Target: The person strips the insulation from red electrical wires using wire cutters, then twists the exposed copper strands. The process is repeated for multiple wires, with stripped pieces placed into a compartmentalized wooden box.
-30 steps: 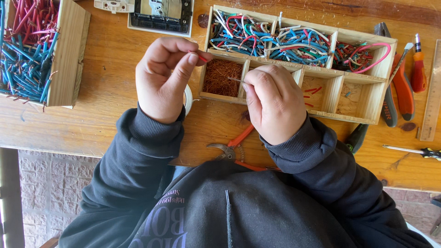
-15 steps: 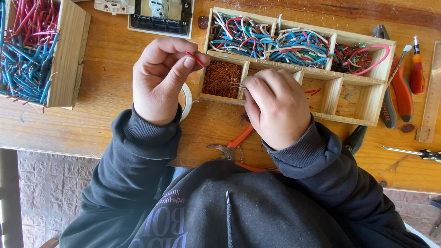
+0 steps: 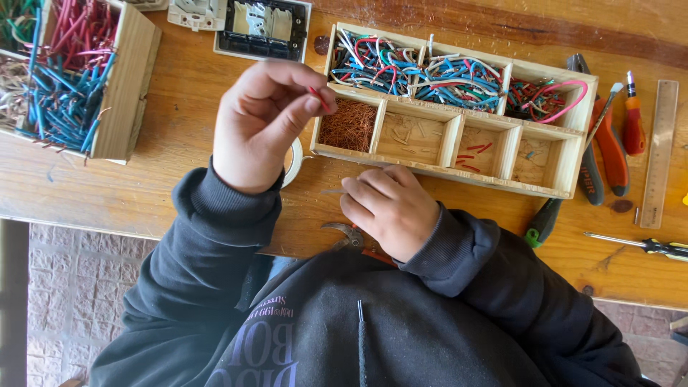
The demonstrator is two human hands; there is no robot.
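The left hand (image 3: 261, 125) pinches a short red wire (image 3: 319, 99) between thumb and forefinger, raised just beside the left end of the tray (image 3: 545, 188). The right hand (image 3: 387, 208) lies low at the table's (image 3: 179, 143) near edge, fingers curled around a thin bare strand (image 3: 332, 191) that sticks out to the left; how firmly it grips, I cannot tell. Pliers (image 3: 355, 240) with red handles lie partly hidden under that hand. The tray has 3 upper compartments full of coloured wires (image 3: 423, 72) and 4 lower ones; the leftmost lower one holds copper strands (image 3: 350, 125). A box (image 3: 125, 93) of blue and red wire pieces sits at the far left. Cutters (image 3: 609, 147), a screwdriver (image 3: 634, 122) and a ruler (image 3: 661, 150) lie to the right of the tray
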